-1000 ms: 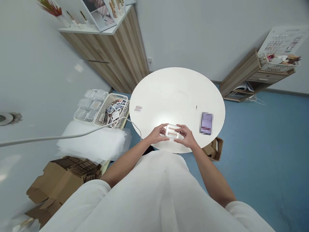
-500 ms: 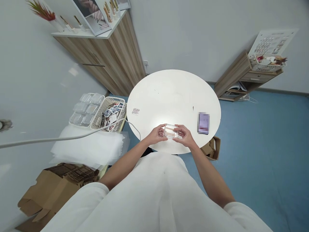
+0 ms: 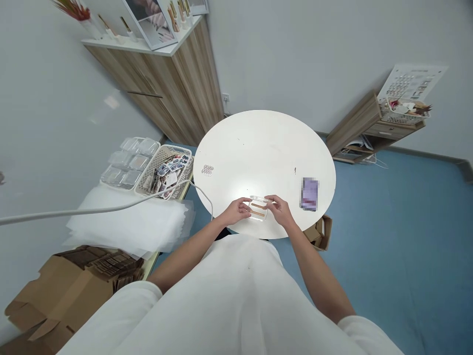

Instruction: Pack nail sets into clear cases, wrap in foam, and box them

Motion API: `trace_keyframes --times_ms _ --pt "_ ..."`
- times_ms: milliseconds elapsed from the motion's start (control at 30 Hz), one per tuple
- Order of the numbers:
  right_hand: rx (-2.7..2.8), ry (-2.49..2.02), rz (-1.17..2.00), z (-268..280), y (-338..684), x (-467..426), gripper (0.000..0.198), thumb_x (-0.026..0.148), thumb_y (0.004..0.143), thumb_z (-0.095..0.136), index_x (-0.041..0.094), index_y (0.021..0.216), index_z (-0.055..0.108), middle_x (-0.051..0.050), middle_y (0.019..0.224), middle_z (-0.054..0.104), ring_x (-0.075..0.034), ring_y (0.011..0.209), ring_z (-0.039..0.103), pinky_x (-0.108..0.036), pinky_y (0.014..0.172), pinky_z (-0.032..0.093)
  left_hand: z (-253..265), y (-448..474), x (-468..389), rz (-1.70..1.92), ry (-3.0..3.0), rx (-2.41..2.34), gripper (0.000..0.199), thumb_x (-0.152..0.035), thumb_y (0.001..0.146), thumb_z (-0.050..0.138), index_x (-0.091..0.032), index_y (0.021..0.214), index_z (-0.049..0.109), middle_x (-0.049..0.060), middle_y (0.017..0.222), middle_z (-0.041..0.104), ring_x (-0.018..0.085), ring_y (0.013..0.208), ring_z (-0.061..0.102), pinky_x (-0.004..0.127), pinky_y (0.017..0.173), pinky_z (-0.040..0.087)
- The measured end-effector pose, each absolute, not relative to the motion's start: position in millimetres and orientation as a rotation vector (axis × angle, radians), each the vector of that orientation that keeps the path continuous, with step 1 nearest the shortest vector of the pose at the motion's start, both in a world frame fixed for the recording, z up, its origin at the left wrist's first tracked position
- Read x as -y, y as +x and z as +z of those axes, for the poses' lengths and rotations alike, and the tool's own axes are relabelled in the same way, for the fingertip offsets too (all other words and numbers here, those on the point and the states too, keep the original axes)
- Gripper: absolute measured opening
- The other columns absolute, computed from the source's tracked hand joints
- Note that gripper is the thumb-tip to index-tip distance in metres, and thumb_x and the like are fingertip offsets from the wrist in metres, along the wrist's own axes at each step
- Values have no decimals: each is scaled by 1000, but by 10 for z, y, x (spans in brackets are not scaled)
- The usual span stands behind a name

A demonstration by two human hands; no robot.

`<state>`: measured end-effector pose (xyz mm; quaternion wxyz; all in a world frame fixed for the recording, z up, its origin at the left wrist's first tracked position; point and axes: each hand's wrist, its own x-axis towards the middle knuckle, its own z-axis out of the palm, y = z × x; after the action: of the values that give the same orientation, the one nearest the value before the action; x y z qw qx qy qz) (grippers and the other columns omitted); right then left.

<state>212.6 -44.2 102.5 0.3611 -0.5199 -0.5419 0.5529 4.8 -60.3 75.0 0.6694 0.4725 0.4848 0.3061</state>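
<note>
A small clear plastic box (image 3: 258,215) with two orange-brown strips showing in it is between my hands, near the front edge of the round white table (image 3: 258,143). My left hand (image 3: 238,211) grips its left side, fingers curled round the edge. On the right side my right hand (image 3: 278,209) pinches the upper right corner, by a clear rim or lid (image 3: 259,199) that stands along the far edge. Whether the box rests on the tabletop I cannot tell. A sheet of small nail-like pieces (image 3: 207,170) lies on the table's left, and a blurred purple packet (image 3: 309,194) on its right.
Left of the table stand a basket of clear boxes (image 3: 129,160) and a basket of printed cards (image 3: 170,170). White sheets (image 3: 125,222) and cardboard (image 3: 62,291) lie nearer me. A white cable (image 3: 111,208) crosses there. An open carton (image 3: 322,231) sits below the table's right edge.
The box has tipped so its inside strips show more plainly, and a clear rim now stands at its far edge. My right hand has shifted up to that corner. The view has moved slightly.
</note>
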Motion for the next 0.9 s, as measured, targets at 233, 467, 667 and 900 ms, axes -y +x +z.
trace_keyframes --times_ms 233,467,667,900 --pt "1181 -1513 1374 930 1973 397 43 61 73 50 21 82 61 -1 86 57 -7 47 54 -25 51 46 690 23 710 702 1069 -1059 55 -26 63 73 -17 113 51 3 84 60 8 69 57 28 73 47" --pt "923 -1469 1638 787 1877 445 48 63 76 44 20 88 62 -2 85 55 -8 56 52 -28 61 50 607 13 762 742 1027 -1109 55 -23 65 72 -16 114 50 3 84 60 8 70 58 28 74 47" --pt "1029 -1561 1515 645 1886 716 51 54 75 51 22 115 51 -5 103 56 -15 82 56 -33 76 49 490 -18 770 762 1020 -1220 52 -20 67 68 -16 115 48 3 84 60 9 70 59 28 74 47" --pt "1185 -1655 1449 430 1839 978 56 46 73 58 21 122 48 -9 113 50 -17 90 54 -35 76 49 221 26 778 675 1034 -1352 46 -16 70 64 -18 112 44 2 85 62 10 70 59 29 73 48"
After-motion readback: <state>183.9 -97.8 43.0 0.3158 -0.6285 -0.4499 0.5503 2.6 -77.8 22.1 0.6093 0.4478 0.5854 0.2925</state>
